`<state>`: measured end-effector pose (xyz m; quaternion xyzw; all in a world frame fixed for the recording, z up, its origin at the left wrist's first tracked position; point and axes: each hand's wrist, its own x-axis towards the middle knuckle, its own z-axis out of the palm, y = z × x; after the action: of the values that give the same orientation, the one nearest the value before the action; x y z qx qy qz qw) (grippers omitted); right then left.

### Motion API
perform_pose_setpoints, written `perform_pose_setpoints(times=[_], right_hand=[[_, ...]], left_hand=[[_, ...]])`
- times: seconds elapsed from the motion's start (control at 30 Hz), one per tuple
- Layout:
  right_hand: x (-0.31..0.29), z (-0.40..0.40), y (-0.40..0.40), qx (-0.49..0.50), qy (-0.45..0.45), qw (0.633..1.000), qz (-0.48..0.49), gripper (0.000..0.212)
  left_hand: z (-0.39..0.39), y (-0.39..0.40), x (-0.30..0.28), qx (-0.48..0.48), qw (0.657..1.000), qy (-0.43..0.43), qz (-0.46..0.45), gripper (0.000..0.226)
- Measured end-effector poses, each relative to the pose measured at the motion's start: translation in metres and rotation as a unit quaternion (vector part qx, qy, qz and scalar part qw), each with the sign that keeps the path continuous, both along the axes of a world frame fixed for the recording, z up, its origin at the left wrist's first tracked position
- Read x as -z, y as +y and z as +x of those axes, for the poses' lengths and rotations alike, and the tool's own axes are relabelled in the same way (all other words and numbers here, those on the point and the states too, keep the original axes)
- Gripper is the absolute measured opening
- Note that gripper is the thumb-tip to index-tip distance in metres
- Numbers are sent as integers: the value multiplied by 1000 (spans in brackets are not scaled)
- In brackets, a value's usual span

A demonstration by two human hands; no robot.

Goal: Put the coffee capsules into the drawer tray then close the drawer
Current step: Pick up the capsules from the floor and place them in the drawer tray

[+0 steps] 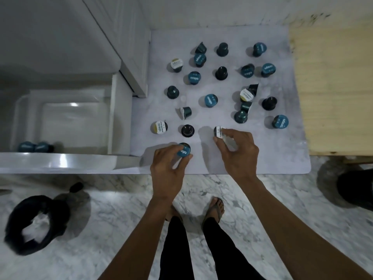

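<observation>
Several dark teal coffee capsules lie scattered on a pale mat (278, 150) on the counter, some with blue foil lids, some with white ones. My left hand (169, 170) grips a blue-lidded capsule (183, 151) at the mat's near edge. My right hand (236, 154) pinches a white-lidded capsule (219, 131). To the left the white drawer (60, 160) stands open, with a white tray (36, 102) inside. Two blue-lidded capsules (34, 147) lie in the tray's near left corner.
A black capsule (187, 130) and a white-lidded capsule (159, 127) sit just beyond my left hand. A wooden board (333, 87) borders the mat on the right. Below are a marble floor, my sandalled feet (216, 209) and a black-lined bin (38, 223).
</observation>
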<state>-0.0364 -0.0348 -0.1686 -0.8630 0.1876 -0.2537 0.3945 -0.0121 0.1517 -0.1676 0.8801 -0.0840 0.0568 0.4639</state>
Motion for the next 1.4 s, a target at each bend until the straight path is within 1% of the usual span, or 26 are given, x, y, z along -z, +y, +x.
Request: perform_pose_setpoints(times=[0.1, 0.23, 0.33, 0.43, 0.53, 0.63, 0.73, 0.8, 0.9, 1.0, 1.1, 1.27, 1.4], right_hand=[[-39, -2, 1, 8, -22, 999, 22, 26], [-96, 5, 9, 5, -36, 998, 50, 25], [-134, 20, 25, -31, -34, 996, 83, 27], [-165, 40, 52, -96, -37, 992, 76, 23], [-185, 65, 94, -154, -27, 984, 90, 19], [-184, 94, 142, -220, -18, 972, 79, 19], [-168, 123, 187, -258, 7, 964, 67, 19], [-154, 138, 213, -273, 53, 959, 61, 19], [-136, 155, 243, -308, 147, 939, 38, 17], [-119, 169, 263, -348, 229, 909, 20, 17], [-108, 183, 274, -373, 274, 887, -6, 18], [-94, 201, 286, -402, 312, 859, -50, 18], [-83, 204, 292, -421, 316, 847, -76, 15]], left_hand=[[-5, -5, -40, -4, 999, -3, -32, 30], [0, 3, -108, 11, 997, -36, -68, 30], [16, 30, -155, 9, 995, -58, -83, 32], [42, 73, -190, -5, 996, -72, -58, 32], [77, 125, -207, -40, 999, -8, -7, 30], [115, 181, -209, -31, 998, 30, 47, 27], [154, 231, -199, 31, 994, 46, 97, 23], [178, 259, -184, 68, 986, 61, 141, 23], [206, 287, -164, 131, 967, 100, 194, 22], [228, 299, -141, 201, 944, 149, 216, 23], [242, 303, -121, 253, 923, 195, 215, 23], [253, 299, -101, 293, 899, 230, 232, 24], [254, 300, -90, 312, 882, 256, 245, 24]])
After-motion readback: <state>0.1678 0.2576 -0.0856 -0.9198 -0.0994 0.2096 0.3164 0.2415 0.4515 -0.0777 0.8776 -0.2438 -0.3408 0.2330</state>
